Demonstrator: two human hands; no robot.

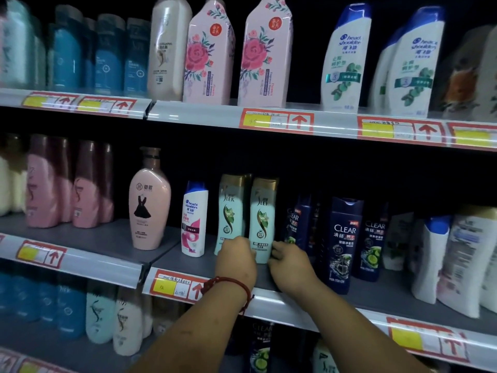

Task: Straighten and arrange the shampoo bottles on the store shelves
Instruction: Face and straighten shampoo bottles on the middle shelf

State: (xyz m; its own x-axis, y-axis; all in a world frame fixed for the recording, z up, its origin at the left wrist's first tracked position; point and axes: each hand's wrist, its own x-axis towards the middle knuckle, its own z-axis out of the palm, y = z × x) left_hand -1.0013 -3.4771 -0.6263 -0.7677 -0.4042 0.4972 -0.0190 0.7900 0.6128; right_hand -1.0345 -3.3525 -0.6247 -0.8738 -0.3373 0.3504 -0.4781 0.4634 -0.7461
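Two mint-green Slek shampoo bottles with gold caps stand side by side on the middle shelf (172, 261): the left one (230, 211) and the right one (263, 216). My left hand (236, 261), with a red cord at the wrist, covers the foot of the left bottle, and its fingers reach the left side of the right bottle's base. My right hand (289, 261) pinches the right bottle's base from the right. Both bottles stand upright. A small white Head & Shoulders bottle (194, 219) stands just left of them.
Dark blue Clear bottles (343, 243) stand close on the right, then white bottles (430, 257). A pink bottle with a dress picture (149, 208) stands further left. The upper shelf holds pink floral bottles (208, 55) and Head & Shoulders bottles (345, 57). Price-tag rails (277, 121) edge each shelf.
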